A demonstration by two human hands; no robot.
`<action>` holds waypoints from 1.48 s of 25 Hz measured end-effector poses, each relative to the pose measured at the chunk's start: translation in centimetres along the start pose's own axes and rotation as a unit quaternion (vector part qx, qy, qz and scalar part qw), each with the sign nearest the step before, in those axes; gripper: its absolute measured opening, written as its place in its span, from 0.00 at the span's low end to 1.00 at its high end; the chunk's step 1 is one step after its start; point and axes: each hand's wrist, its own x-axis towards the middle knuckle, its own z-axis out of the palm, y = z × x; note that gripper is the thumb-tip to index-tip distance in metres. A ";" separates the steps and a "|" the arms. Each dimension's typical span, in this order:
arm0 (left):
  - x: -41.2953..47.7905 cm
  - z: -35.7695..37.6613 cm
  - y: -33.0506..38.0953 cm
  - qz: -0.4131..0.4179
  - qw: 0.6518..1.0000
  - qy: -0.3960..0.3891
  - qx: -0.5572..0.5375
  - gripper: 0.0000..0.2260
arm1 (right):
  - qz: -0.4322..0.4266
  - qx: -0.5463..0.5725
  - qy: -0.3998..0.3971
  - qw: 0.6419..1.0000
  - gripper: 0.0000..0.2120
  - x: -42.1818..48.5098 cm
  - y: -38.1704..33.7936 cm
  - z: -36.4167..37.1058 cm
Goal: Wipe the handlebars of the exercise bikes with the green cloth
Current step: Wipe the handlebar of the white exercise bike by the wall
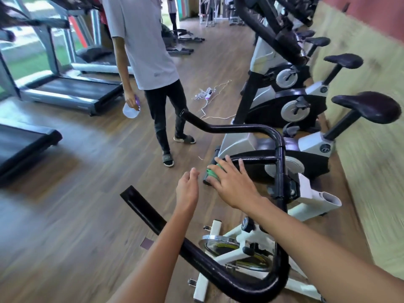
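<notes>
The black handlebar point(240, 129) of the nearest white exercise bike point(231, 248) loops in front of me, its near branch point(196, 252) passing under my arms. My right hand point(231, 181) lies with fingers spread over the green cloth point(213, 171), pressing it on the end of the handlebar's short crossbar point(258, 159). Only a small green bunch shows under the fingers. My left hand point(188, 189) hovers just left of the cloth, fingers relaxed, holding nothing.
A person in a grey shirt point(148, 40) stands ahead holding a spray bottle point(131, 109). More exercise bikes point(290, 101) line the yellow wall point(371, 149) on the right. Treadmills point(70, 88) stand at left. A white cable point(209, 95) lies on the wooden floor point(87, 215).
</notes>
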 end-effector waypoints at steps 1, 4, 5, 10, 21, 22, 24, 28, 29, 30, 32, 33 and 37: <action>0.2 -0.1 -0.2 0.004 1.000 0.009 0.010 0.13 | 0.006 0.014 0.001 1.000 0.22 0.3 0.0 0.0; 0.0 0.0 -0.2 0.011 0.999 0.022 0.048 0.18 | 0.023 0.020 0.010 0.999 0.21 1.0 0.1 0.2; -0.2 0.1 -0.1 0.013 0.997 0.023 0.068 0.19 | 0.030 0.017 0.012 0.999 0.21 1.4 0.3 0.1; -1.0 0.6 0.0 0.055 0.980 -0.016 0.192 0.19 | 0.141 -0.044 0.045 0.988 0.23 2.3 4.1 -1.0; 3.5 3.2 2.4 0.058 0.978 -0.144 0.137 0.15 | 0.264 -0.051 0.079 0.960 0.24 3.8 3.9 -1.0; 3.6 3.5 2.1 0.054 0.978 -0.139 0.146 0.15 | 0.243 -0.041 0.080 0.966 0.23 3.9 2.7 -0.5; 3.8 3.9 1.5 0.034 0.981 -0.114 0.151 0.14 | 0.175 -0.031 0.094 0.980 0.20 3.9 0.5 0.7; 3.9 3.7 1.2 -0.015 0.992 -0.089 0.084 0.11 | 0.166 -0.053 0.076 0.982 0.19 3.1 2.2 -0.5; 3.9 3.7 1.3 -0.016 0.992 -0.095 0.077 0.10 | 0.210 -0.073 0.074 0.972 0.18 2.8 3.5 -1.5; 3.7 3.7 1.4 -0.010 0.992 -0.104 0.078 0.10 | 0.260 -0.092 0.071 0.959 0.17 2.5 4.8 -2.4; 3.3 3.8 1.5 0.010 0.990 -0.119 0.081 0.10 | 0.329 -0.119 0.066 0.934 0.13 1.9 6.1 -3.1; 3.2 3.8 1.5 0.015 0.989 -0.123 0.081 0.10 | 0.342 -0.119 0.069 0.930 0.14 1.8 6.1 -2.9; 3.1 4.0 1.9 0.006 0.989 -0.124 0.081 0.11 | 0.299 -0.059 0.106 0.946 0.21 3.3 3.8 -1.3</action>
